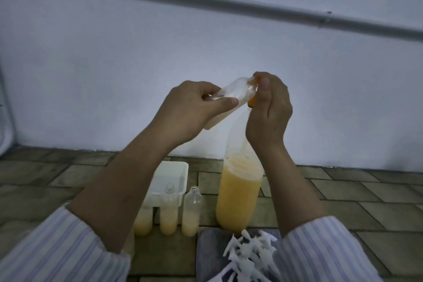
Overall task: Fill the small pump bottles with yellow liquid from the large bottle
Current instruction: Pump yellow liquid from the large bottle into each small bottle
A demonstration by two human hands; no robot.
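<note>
Two hands work above the tiled floor (68,178) in our head view. Our left hand (185,112) grips a small pump bottle (231,96), tilted, fingers curled round it. Our right hand (267,107) pinches something orange at its neck. Below stands the large bottle (238,197), part full of yellow liquid, beside three small bottles (169,213) and a white tub (180,167).

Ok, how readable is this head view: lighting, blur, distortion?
Head view: dim, bluish and soft; the small bottle in the left hand is smeared and glary; the wall pipe bows from wide-angle distortion; fill lines in the floor bottles remain readable.
</note>
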